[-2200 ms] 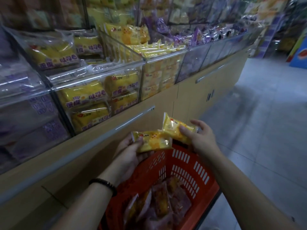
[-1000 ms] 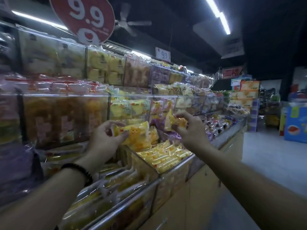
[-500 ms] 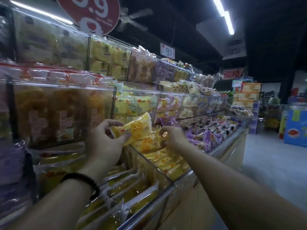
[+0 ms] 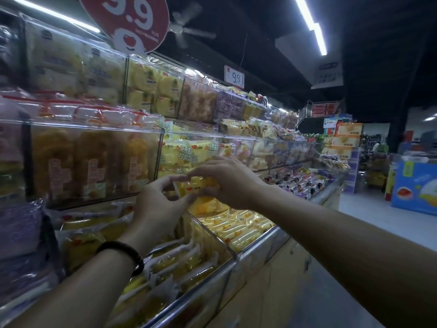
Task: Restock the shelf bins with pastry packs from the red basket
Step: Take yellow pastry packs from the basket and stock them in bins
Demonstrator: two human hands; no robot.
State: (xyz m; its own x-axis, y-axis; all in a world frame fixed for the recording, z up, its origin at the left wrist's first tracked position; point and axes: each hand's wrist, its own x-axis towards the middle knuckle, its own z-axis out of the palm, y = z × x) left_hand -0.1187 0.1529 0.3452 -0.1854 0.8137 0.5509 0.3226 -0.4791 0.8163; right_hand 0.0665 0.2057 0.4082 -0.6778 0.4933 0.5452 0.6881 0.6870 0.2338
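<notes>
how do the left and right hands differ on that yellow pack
The left hand wears a dark bracelet; the right hand has a bare wrist. The left hand reaches up from below and pinches the left end of the yellow pack; the right hand reaches in from the right, fingers laid over its top. Both are on the same pack.

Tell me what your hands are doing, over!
Copy: left hand and right hand both hold one yellow pastry pack. Pack at the bin pile, not released yet. Nothing blocking.
</notes>
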